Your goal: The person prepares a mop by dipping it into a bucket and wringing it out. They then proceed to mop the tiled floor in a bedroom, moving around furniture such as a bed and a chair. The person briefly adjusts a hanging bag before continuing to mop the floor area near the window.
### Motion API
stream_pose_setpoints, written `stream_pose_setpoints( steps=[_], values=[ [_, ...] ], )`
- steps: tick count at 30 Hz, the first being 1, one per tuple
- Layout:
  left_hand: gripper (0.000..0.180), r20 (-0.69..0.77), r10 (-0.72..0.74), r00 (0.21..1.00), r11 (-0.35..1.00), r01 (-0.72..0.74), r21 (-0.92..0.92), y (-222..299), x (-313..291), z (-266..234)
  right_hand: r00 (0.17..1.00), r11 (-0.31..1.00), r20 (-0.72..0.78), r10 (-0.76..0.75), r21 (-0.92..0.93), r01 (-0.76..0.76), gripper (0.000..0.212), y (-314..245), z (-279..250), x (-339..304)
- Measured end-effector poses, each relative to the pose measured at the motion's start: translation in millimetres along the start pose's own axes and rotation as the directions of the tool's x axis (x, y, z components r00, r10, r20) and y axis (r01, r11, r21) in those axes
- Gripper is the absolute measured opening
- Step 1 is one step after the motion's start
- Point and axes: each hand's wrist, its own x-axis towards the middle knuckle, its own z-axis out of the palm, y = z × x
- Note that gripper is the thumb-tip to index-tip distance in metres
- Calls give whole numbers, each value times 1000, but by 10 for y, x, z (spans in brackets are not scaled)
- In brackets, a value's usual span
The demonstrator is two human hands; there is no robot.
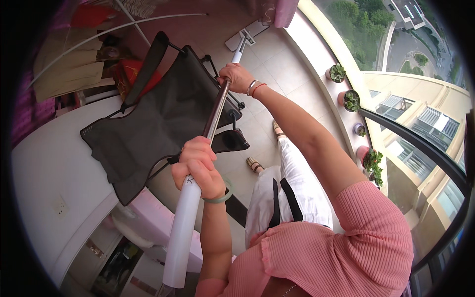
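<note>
A flat mop [181, 232] slants away from me, its thick white grip nearest and its metallic brown pole running forward. My left hand [198, 166], with a pale green bangle at the wrist, is closed around the top of the pole where it meets the white grip. Farther along, my right hand [236, 78] is wrapped around the lower pole, near its white end section. At the far end, the rectangular mop head [247, 36] lies on the tiled floor [297, 101] beside a pink curtain [286, 12].
A dark folding chair [163, 104] stands left of the pole, close to both hands. Potted succulents [351, 100] and a leafy plant [372, 162] line the window ledge [324, 54] on my right. Clothes [69, 69] hang at the far left, near a curved white rod [163, 19].
</note>
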Motion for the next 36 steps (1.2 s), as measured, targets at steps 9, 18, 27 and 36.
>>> stream_pose_setpoints(
  steps=[9,18,27,36],
  values=[
    [14,266,-47,963,993,72,-88,646,-431,-286,953,988,-262,153,53,-144,22,-539,22,-1043],
    [14,355,-40,934,973,117,-198,1357,-1355,-1096,898,983,-401,180,47,-176,28,-1341,631,-2344],
    [15,477,-41,878,977,135,-163,2248,-2458,-2245,855,972,-465,227,54,-229,26,-2405,1630,-3741],
    [13,546,-120,829,959,239,-151,3084,-2808,-3127,883,949,-354,308,182,-258,24,-3626,2334,-4641]
  ],
)
